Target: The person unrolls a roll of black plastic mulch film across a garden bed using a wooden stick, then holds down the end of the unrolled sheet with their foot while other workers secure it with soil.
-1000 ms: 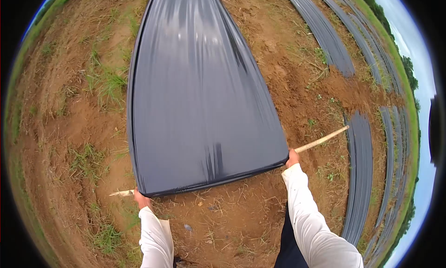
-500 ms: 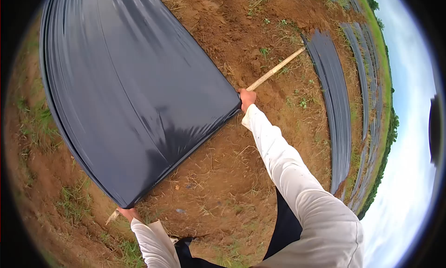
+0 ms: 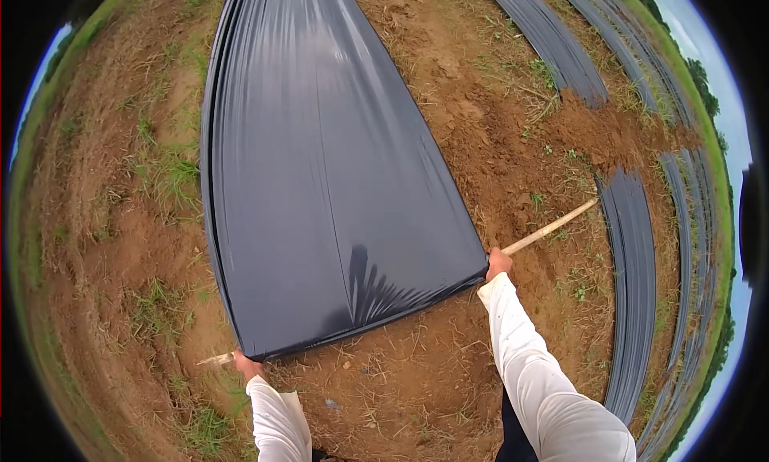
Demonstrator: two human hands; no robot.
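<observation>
Head camera: looking down over a black plastic sheet (image 3: 280,182), stretched taut between both hands at the near edge and running away to the top of the picture, along brown soil (image 3: 432,374). Clamped around the pole (image 3: 550,226) at both near corners, with the left hand (image 3: 250,366) beside a short protruding stub and the right hand (image 3: 498,264) beside a much longer bare length. Hidden between the corners by the sheet's edge; cannot tell if in one piece. Flanked on the right, across the soil, by more dark strips (image 3: 629,286). Judging by gloss and fine creases, likely light, soft and slick, and easily torn if pinched at one spot. Best gripped through the stiffer-looking pole, close to each corner, spreading the pull across the full width.
</observation>
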